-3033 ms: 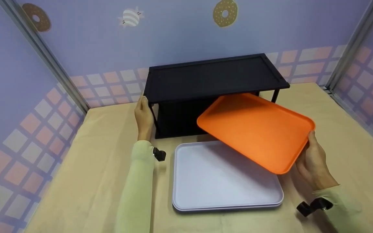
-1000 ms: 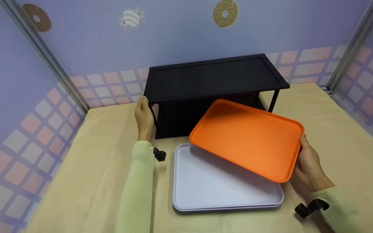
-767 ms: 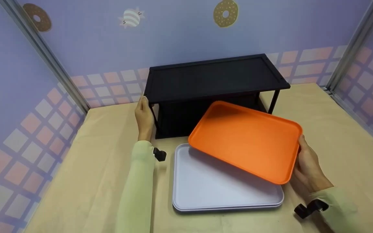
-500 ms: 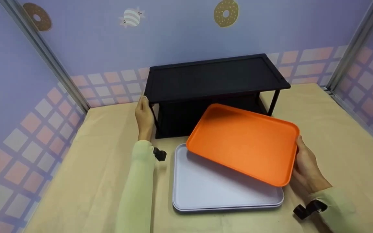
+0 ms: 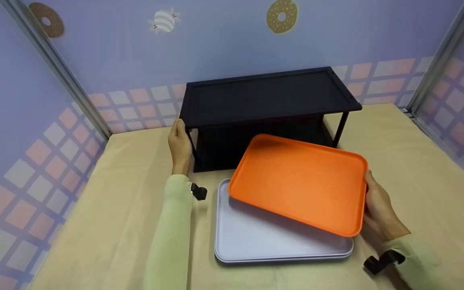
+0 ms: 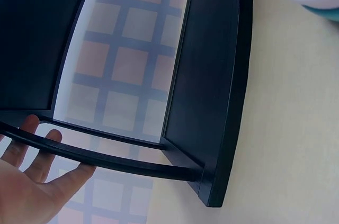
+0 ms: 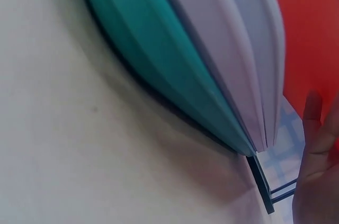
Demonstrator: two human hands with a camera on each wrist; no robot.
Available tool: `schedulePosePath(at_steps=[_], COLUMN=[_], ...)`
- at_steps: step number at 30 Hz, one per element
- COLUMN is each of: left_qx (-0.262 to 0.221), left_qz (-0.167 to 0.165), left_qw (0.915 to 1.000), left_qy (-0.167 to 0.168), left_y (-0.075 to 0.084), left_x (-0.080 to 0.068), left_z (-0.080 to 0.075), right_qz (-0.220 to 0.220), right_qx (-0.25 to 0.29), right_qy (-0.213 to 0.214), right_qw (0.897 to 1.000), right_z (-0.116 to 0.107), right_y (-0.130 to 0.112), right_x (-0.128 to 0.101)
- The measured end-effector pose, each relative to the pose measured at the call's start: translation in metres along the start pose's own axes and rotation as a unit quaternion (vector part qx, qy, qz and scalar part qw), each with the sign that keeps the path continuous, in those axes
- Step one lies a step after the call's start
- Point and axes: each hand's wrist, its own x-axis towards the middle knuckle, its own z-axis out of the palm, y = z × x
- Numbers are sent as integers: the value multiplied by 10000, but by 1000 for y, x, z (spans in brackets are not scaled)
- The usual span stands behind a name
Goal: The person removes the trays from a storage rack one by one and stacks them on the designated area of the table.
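My right hand grips the right edge of an orange tray, with the fingers under it in the right wrist view. The tray is held tilted above a stack topped by a lavender tray, overlapping its far right part. In the right wrist view a teal tray lies at the bottom of that stack. A black two-tier rack stands behind. My left hand holds the rack's front left corner, its fingers about the post in the left wrist view. The orange tray hides part of the rack's lower shelf.
A beige cloth covers the table. Patterned purple panels stand behind and at both sides, joined by metal corner posts. A black wrist mount juts from the right sleeve.
My right hand has drawn the orange tray out from the rack, toward me and to the left, over the lavender stack. The left hand and the rack have stayed put.
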Motion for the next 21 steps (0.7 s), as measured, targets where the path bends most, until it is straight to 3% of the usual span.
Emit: schedulePosePath(at_steps=[21], left_qx=[9], left_qz=[29], left_qw=[10000], left_qy=[-51], left_y=[0], left_x=[0], left_z=[0], right_qz=[412], right_qx=[-392], right_qy=[388], right_qw=[9976], right_z=[3], right_y=[6], right_x=[1])
